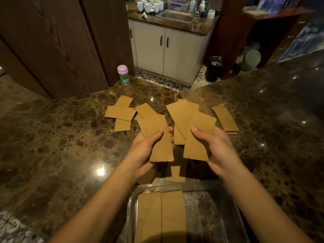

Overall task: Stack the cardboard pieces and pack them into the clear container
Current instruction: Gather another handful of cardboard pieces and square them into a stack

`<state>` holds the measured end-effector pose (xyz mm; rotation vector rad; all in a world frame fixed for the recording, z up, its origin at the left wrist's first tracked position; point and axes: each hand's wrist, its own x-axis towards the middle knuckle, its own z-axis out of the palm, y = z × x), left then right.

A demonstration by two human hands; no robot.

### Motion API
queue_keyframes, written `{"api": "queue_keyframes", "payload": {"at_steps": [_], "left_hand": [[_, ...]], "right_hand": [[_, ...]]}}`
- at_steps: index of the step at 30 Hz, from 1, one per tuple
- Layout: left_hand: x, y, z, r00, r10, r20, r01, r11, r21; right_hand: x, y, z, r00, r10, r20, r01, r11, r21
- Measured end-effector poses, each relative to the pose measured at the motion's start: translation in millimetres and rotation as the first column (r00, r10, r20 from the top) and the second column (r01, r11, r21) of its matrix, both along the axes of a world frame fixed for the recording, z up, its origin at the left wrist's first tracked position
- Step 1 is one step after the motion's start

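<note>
My left hand grips a small bundle of brown cardboard pieces above the counter, thumb on top. My right hand holds another fanned bundle of cardboard pieces beside it, the two bundles close together but apart. The clear container sits at the near edge below my hands, with two stacks of cardboard laid side by side in its left half. Loose cardboard pieces lie on the counter at the far left, and a neat pile lies at the right. A few scraps lie under my hands.
The dark marble counter wraps round to the right. A small bottle with a pink cap stands at its far edge. Beyond are a white cabinet with a sink, white mugs, and a black bin on the floor.
</note>
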<state>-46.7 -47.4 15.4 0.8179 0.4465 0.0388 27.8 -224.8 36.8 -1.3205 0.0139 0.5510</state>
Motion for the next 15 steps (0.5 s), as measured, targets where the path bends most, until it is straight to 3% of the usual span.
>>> {"api": "queue_keyframes", "payload": {"at_steps": [9,15], "left_hand": [[0.8,-0.7,-4.9,1.000,0.017,0.021,-0.022,0.965,0.260],[-1.9,4.4,-10.7,0.992,0.122,0.027,-0.125,0.949,0.288]], "right_hand": [[-10.8,8.0,-5.8,0.998,0.004,0.058,0.001,0.996,-0.090],[-6.2,2.1,-3.8,0.995,-0.090,0.043,0.091,0.996,-0.001]]}}
